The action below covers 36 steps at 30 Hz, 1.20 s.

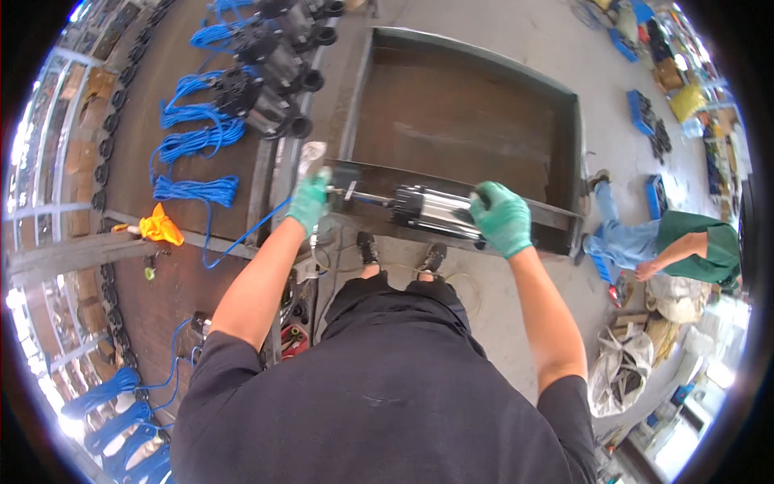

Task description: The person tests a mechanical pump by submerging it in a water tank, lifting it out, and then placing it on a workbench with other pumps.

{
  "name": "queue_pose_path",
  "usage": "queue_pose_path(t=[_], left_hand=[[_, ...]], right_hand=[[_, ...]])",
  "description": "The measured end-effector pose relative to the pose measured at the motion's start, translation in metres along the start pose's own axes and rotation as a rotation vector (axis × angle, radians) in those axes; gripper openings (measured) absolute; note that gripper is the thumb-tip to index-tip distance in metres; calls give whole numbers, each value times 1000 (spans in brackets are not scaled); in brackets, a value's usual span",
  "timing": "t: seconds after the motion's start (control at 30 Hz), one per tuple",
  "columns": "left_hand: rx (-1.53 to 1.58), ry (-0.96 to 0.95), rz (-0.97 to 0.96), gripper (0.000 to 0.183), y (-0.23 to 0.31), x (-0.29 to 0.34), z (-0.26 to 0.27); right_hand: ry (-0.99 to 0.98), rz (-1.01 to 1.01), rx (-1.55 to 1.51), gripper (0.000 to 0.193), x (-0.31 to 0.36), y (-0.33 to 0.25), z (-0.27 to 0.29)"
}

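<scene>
A silver cylindrical motor with a black flanged end lies sideways across the near rim of a shallow metal tray. My right hand, in a green glove, is closed round its right end. A thin shaft or cord runs left from the black end, past a small metal fitting. There my left hand, also gloved in green, is closed where a blue cable runs into it. Its fingers are slightly blurred, and they hide the cable inside the grip. Just beyond that hand is a blurred whitish thing.
The tray has raised metal rims. Black-and-silver pump-like units with coiled blue cables stand on the left bench. An orange cloth lies nearer. At right, a person in green is low beside blue crates and white sacks.
</scene>
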<state>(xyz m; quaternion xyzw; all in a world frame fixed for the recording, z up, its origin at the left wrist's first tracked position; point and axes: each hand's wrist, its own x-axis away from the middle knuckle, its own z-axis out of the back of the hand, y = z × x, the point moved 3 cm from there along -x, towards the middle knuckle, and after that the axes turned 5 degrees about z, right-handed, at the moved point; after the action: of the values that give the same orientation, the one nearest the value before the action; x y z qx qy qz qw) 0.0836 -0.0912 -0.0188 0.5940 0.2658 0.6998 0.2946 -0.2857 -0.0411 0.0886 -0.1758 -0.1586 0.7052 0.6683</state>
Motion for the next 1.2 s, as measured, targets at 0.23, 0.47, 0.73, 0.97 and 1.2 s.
queue_pose_path(t=[0.23,0.47,0.73,0.97,1.2], left_hand=[[620,-372,-128,13,53,96,-77],[282,-648,-297,23,62,153,-229],[-122,-404,-313,23,14,137,-136],[-590,58,-377,35,-38,157,-100],[-352,482,-397,32,-62,124,-23]], right_hand=[[142,353,-297,31,61,-53,-3],[-138,-254,-463,34,133,28,-11],[121,-638,-127,20,217,234,48],[254,-721,40,39,210,345,19],[271,-413,117,32,183,364,-3]])
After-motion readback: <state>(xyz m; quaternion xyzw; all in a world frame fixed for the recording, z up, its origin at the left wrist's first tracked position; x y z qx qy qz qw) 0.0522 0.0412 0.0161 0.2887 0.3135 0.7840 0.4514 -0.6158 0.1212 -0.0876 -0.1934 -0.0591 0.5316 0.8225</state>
